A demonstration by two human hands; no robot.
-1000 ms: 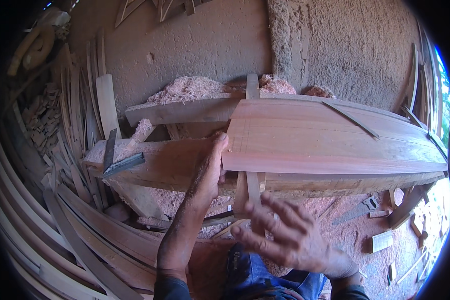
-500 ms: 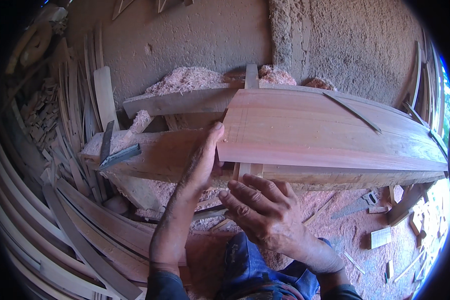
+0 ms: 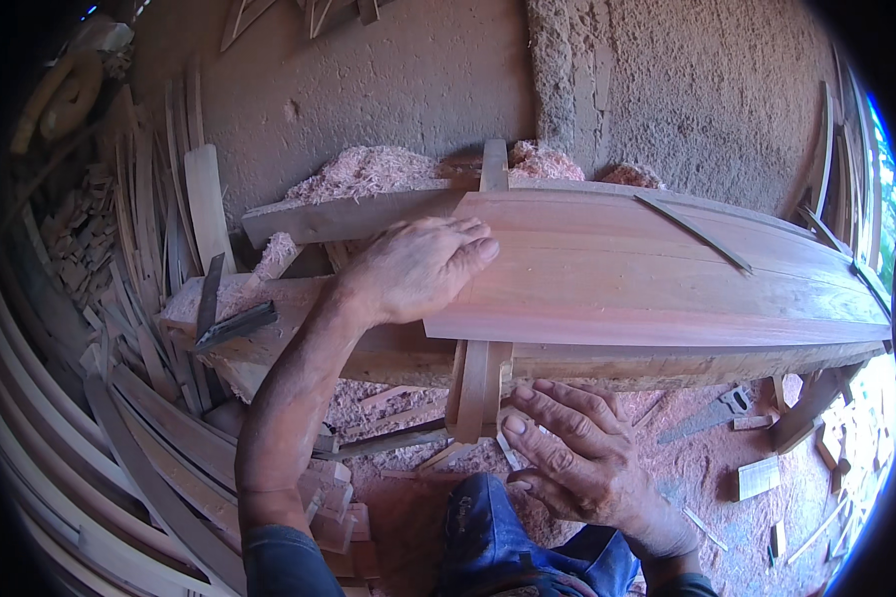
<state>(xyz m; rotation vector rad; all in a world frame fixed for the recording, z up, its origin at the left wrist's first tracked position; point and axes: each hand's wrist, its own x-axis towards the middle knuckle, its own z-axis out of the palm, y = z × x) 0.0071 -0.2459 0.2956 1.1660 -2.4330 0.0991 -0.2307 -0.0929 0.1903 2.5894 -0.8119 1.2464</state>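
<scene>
A wide reddish wooden panel (image 3: 587, 264) made of joined boards lies on a thick timber bench. My left hand (image 3: 423, 267) reaches over the panel's left end, its fingers and thumb resting on the top face and pointing right. The undersides of those fingers are hidden. My right hand (image 3: 582, 453) hovers in front of the bench with fingers spread and nothing in them. Just left of its fingertips, a wooden bar (image 3: 475, 383) juts out from under the panel towards me. Another bar end (image 3: 494, 164) sticks up behind the panel.
A thin dark strip (image 3: 695, 234) lies on the panel. A dark angled tool (image 3: 231, 323) sits on the bench's left end. Pink shavings (image 3: 368, 171) heap along the wall. On the floor lie a handsaw (image 3: 707, 413) and offcuts. Long boards (image 3: 90, 478) stack at lower left.
My left hand has gone from lying upright along the panel's end edge to resting over its top. My right hand has moved slightly right and down, away from the bar. The view has shifted slightly.
</scene>
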